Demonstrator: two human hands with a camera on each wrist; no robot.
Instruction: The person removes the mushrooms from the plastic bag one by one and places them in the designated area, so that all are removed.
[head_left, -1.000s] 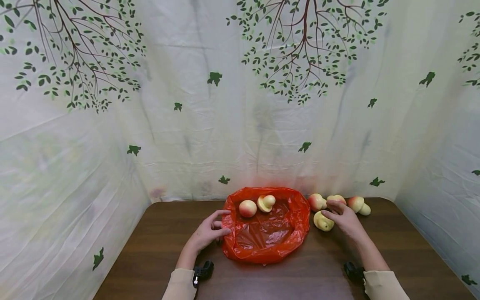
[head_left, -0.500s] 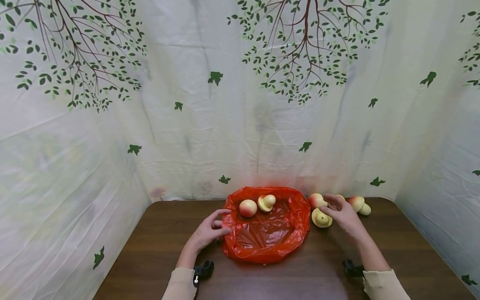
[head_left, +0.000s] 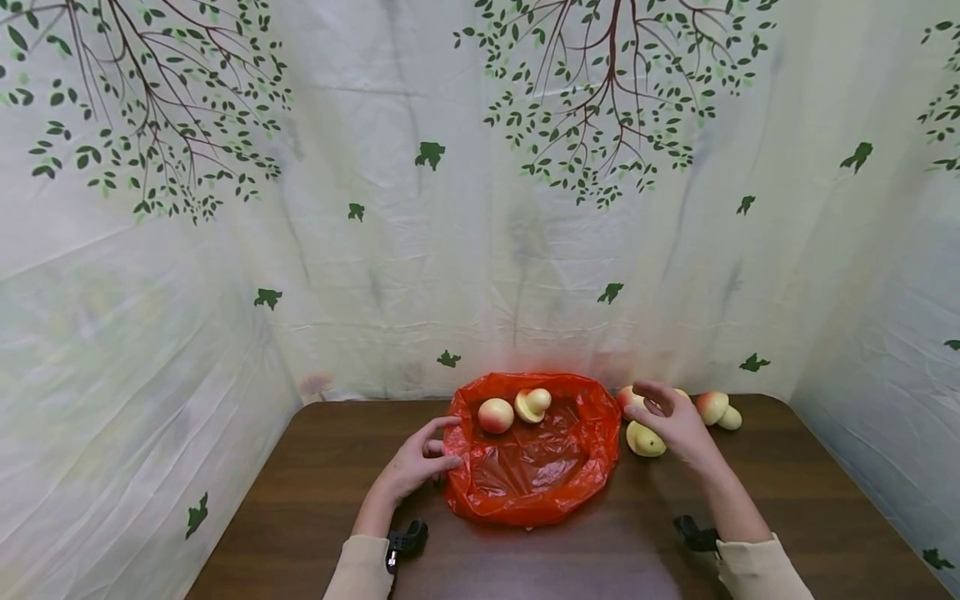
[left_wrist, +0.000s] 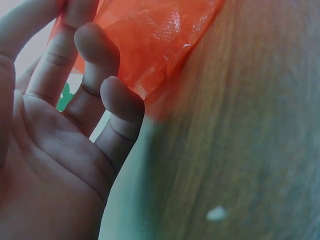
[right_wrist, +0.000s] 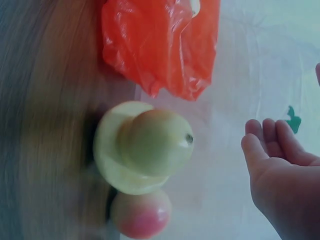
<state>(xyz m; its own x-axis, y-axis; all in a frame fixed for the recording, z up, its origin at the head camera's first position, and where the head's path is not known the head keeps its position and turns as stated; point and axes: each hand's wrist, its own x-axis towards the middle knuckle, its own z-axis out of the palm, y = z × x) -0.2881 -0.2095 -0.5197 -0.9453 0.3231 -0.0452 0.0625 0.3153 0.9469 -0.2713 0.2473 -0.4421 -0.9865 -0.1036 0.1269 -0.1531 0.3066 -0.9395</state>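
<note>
A red plastic bag [head_left: 536, 508] stands with its mouth spread wide on the table. My left hand [head_left: 408, 462] holds its left rim; in the left wrist view the fingers [left_wrist: 97, 50] are bent against the red plastic. Two toy mushrooms lie in the bag: one shows a round red-and-cream cap [head_left: 496, 416], the other a pale stem [head_left: 538, 401]. Right of the bag, my right hand [head_left: 678, 425] hovers bent-fingered over more mushrooms, with nothing seen in it. Closest to it are a yellowish mushroom [head_left: 645, 440] and a partly hidden red-capped mushroom [head_left: 627, 398].
Another mushroom [head_left: 718, 408] lies farther right, near the back edge of the brown wooden table [head_left: 337, 492]. One more mushroom [head_left: 681, 392] is mostly covered by my right hand. A pale curtain [head_left: 525, 275] printed with leaves hangs behind the table.
My right hand has shifted left and slightly up, toward the bag. The yellowish mushroom has rocked and turned a little in place. The left hand and bag stay still.
</note>
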